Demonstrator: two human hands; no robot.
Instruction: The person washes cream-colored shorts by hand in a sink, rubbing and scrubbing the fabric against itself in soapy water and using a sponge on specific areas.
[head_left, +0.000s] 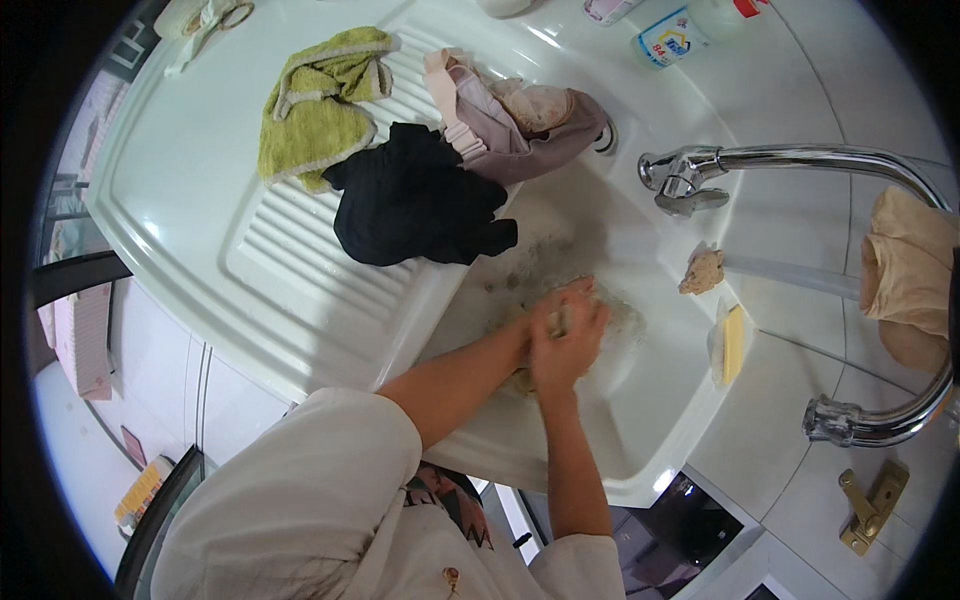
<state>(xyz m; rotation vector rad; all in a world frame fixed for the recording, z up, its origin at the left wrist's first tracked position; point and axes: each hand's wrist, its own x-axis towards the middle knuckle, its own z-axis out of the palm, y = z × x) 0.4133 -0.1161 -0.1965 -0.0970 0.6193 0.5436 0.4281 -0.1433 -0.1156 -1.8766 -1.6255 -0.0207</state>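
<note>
Both hands meet low in the basin of a white ceramic washboard sink. My left hand reaches in from the left and is pressed against my right hand, which partly covers it. Between them is a small bunched pale cloth, mostly hidden by the fingers. Shallow, sudsy water lies around the hands. On the ribbed washboard, up and to the left, lie a crumpled black cloth, a mauve bra hanging partly over the basin, and a yellow-green towel with a pale edge.
A chrome faucet arches over the right side. On the rim sit a tan scrubber or crumpled cloth and a yellow soap bar. Beige fabric hangs on the curved pipe. Plastic bottles stand at the top right.
</note>
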